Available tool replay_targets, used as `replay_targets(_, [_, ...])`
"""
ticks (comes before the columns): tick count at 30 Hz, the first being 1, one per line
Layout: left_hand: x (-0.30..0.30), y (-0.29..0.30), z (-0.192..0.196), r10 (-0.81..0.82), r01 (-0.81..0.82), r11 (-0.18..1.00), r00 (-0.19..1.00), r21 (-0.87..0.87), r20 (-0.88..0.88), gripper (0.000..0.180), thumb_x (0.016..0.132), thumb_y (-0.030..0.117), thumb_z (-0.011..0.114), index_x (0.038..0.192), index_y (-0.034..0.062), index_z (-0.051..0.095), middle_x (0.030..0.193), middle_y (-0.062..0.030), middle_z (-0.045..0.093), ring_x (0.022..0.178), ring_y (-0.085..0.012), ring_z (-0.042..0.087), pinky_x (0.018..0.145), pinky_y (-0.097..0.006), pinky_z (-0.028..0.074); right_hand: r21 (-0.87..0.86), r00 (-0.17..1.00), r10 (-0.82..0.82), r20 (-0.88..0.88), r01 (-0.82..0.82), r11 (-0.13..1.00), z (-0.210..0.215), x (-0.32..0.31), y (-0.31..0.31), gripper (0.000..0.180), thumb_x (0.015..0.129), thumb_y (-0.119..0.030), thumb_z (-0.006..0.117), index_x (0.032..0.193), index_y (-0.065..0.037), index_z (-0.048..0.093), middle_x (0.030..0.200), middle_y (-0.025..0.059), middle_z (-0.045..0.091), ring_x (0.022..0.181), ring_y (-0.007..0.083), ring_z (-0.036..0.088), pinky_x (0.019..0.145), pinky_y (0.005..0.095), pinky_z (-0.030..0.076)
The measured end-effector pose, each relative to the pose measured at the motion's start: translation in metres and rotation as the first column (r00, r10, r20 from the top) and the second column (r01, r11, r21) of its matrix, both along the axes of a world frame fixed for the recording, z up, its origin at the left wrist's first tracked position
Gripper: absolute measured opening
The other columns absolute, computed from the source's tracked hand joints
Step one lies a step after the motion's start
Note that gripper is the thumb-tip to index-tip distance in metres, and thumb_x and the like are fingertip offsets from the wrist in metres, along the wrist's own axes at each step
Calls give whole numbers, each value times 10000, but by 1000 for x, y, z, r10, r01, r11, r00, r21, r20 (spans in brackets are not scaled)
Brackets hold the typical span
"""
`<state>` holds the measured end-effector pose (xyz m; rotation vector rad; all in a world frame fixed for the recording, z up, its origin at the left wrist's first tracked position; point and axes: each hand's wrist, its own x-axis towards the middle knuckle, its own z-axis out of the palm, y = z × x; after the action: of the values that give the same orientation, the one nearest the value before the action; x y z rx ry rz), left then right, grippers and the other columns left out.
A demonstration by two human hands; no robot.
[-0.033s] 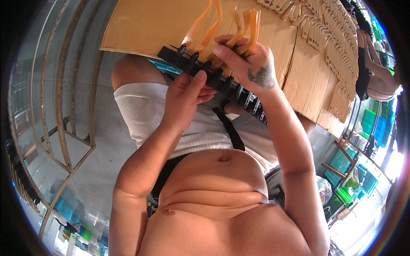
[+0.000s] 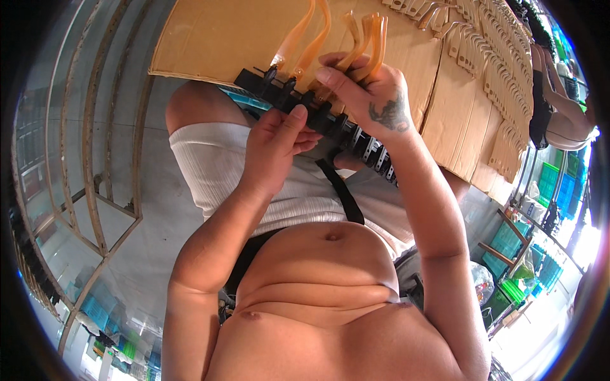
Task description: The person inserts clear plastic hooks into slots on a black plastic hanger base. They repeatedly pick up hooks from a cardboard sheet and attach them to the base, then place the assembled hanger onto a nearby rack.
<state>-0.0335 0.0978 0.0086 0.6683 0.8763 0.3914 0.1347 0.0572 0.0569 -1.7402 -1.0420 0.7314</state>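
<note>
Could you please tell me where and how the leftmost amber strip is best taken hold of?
Probably pinch the leftmost amber strip by its slender middle, coming from the left: its lower end meets a black clip on the black bar, while a second amber strip and the right hand stand to its right.

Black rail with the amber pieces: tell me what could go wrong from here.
The right hand holds several amber pieces bunched together, so one might slip or rub another. The left hand has its thumb at the black rail, where a clip could pinch it. Anything dropped there might miss the cardboard and hit the white shorts.
</note>
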Motion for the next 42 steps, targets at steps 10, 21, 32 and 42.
replay_targets(10, [4,-5,0,-23,23,999,1000,21,2,294,929,366,597,899,80,537,859,-90,664,801,-193,671,726,-319,542,-137,999,33,18,-30,990,10,6,-7,221,841,-180,704,962,3,674,730,77,685,651,115,653,604,252,515])
replay_targets(21, [6,-18,0,-126,125,992,992,11,20,303,936,358,590,948,57,559,895,-88,658,822,-202,680,720,-305,539,-9,989,-145,-14,145,989,0,-4,-23,158,847,-152,700,913,-9,683,689,69,681,609,119,656,578,247,509])
replay_targets(32, [7,-19,-3,-109,109,994,994,3,-8,300,938,367,583,938,67,579,861,-75,679,793,-168,679,696,-278,532,0,992,-126,-14,126,992,-5,-1,-23,170,830,-149,713,923,-10,686,685,87,683,613,131,665,576,254,509])
replay_targets(42, [8,-23,-3,-139,139,990,990,15,2,329,943,396,563,962,68,562,905,-84,669,824,-185,678,739,-305,532,10,959,169,228,-176,984,-9,24,-46,171,873,-92,647,1010,10,653,862,94,688,789,163,653,706,259,514])
